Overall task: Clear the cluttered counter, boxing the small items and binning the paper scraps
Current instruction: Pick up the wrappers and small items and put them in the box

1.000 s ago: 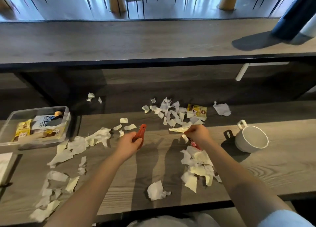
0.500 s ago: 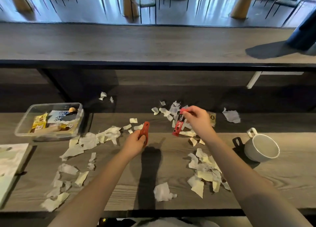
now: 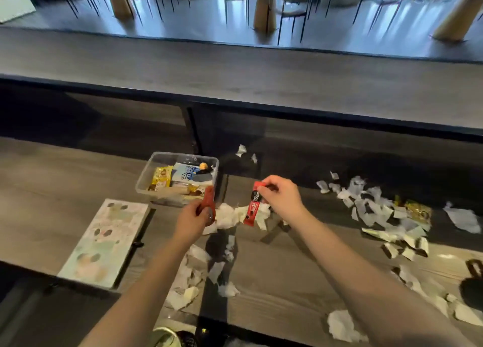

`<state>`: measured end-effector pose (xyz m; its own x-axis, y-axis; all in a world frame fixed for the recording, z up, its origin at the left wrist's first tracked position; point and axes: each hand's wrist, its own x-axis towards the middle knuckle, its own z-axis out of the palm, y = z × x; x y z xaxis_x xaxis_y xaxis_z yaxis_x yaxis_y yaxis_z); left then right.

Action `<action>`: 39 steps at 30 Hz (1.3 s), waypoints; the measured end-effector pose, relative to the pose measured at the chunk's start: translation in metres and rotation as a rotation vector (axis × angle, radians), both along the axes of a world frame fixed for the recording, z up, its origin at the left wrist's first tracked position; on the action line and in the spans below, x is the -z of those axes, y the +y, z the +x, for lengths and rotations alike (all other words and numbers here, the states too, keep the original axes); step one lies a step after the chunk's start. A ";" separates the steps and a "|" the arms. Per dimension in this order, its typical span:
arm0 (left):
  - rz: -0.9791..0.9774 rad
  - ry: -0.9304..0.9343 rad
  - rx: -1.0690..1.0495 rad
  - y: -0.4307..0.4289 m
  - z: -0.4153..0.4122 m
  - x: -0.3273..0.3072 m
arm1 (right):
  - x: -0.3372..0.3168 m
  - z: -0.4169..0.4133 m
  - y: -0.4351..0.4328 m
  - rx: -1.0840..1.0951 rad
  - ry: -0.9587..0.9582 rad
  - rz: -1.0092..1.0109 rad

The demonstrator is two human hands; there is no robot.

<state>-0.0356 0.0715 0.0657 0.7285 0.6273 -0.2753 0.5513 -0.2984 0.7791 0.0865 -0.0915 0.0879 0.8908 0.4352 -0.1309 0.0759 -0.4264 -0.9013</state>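
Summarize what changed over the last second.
The right hand lifted the red sachet out of the paper scraps, pinching its top, and carried it left toward the clear box. The left hand, gripping the red tool throughout, moved toward it too. Box contents and remaining scraps stayed put.

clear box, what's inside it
Inside the clear box: a yellow sachet, a blue-and-white packet, a small orange-headed figure and some wrappers along the near wall. The red tool held by the left hand covers its near right corner.
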 end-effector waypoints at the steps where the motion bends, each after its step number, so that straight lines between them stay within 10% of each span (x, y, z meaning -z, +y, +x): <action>1: -0.004 -0.016 -0.025 0.016 -0.003 -0.001 | 0.001 -0.002 0.016 0.013 0.029 -0.002; 13: 0.018 -0.013 -0.104 0.168 -0.012 -0.002 | 0.034 -0.011 0.183 0.354 0.317 0.110; 25: 0.006 0.019 0.002 0.205 0.007 0.004 | 0.052 -0.020 0.209 -0.099 -0.022 -0.528; 31: 0.046 0.053 0.189 0.206 0.044 0.005 | 0.043 -0.015 0.172 -0.039 -0.236 -0.615; 39: 0.103 0.291 0.708 0.158 0.094 0.015 | 0.049 -0.014 0.126 0.031 -0.057 -0.585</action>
